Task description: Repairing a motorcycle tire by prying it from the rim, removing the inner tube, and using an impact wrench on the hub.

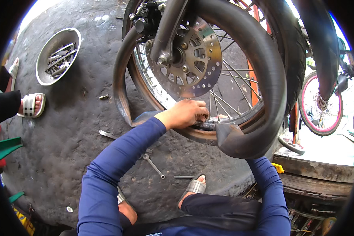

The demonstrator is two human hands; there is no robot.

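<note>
Rubber inner tube (pixel 271 70) hangs partly out of a spoked motorcycle wheel (pixel 155 82), looping wide on the right and running slimmer down the left, with a flattened, folded stretch low on the left just behind the person's left wrist. The left hand (pixel 189 114) is at the bottom of the wheel, over the rim, its fingers curled well in toward the thumb; whether they pinch the tube or only press there, I cannot tell. The right hand is hidden behind the tube's thick lower bend, where the blue right sleeve (pixel 268 177) disappears, so its grip cannot be told.

Above the left hand sits a drilled brake disc (pixel 212 45), with the fork leg (pixel 171 29) crossing in front and a black caliper (pixel 146 24) at its upper left. On the dark floor (pixel 67 157) lie an open-ended spanner (pixel 154 166), a flat bar (pixel 183 177) and a small metal fitting (pixel 103 97). A metal bowl (pixel 63 37) of tools stands at upper left, near another person's sandalled foot (pixel 34 105). Far right is a pink-rimmed wheel (pixel 322 105).
</note>
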